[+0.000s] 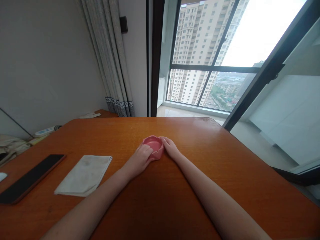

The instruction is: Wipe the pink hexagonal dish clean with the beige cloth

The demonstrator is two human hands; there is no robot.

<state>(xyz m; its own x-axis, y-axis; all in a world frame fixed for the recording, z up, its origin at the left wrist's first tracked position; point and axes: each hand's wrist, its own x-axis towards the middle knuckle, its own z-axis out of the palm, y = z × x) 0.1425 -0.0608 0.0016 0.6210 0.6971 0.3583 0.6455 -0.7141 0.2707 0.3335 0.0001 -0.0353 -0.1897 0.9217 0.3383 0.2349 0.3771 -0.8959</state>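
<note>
A small pink ashtray (157,154), with a round hollow and a thick angular rim, stands on the brown wooden table (200,150). My left hand (143,155) grips its left side, the fingers bent over the rim into the hollow and the thumb along the near side. Against the right side of the ashtray rests my right hand (170,146), its fingers together at the rim. The underside of the ashtray is hidden, as are parts of its rim behind my fingers.
To the left lie a folded white cloth (83,175) and a long black flat slab (32,176) with a reddish edge. A power strip (45,131) is beyond the table's left edge. Behind are a grey curtain (110,56) and a large window (197,66).
</note>
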